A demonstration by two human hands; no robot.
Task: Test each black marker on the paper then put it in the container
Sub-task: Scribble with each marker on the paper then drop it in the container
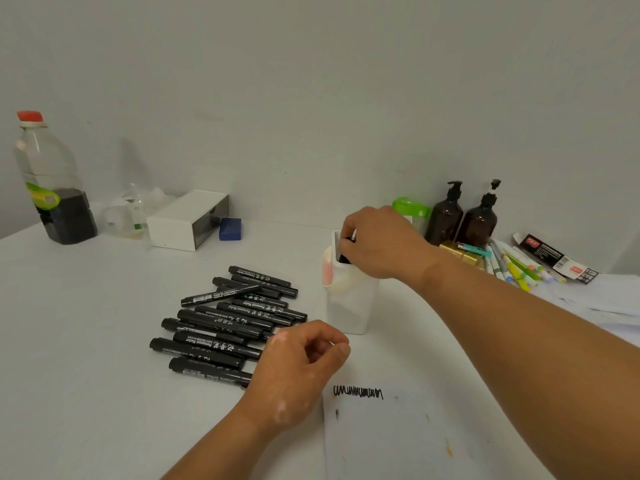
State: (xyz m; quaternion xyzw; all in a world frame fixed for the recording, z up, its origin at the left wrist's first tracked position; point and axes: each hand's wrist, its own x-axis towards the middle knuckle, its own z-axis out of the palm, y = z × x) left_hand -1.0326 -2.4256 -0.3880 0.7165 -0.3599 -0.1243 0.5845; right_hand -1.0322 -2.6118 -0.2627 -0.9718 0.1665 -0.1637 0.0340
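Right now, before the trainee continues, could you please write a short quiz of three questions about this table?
1. True or false: the paper already bears a black scribble.
2. The marker being held is at the mouth of: A) the white container; B) the clear bottle; C) a brown pump bottle.
3. Which hand grips that marker?

Key: 1 true; 2 A; 3 the right hand.

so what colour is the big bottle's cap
The cap is red; head view shows it.
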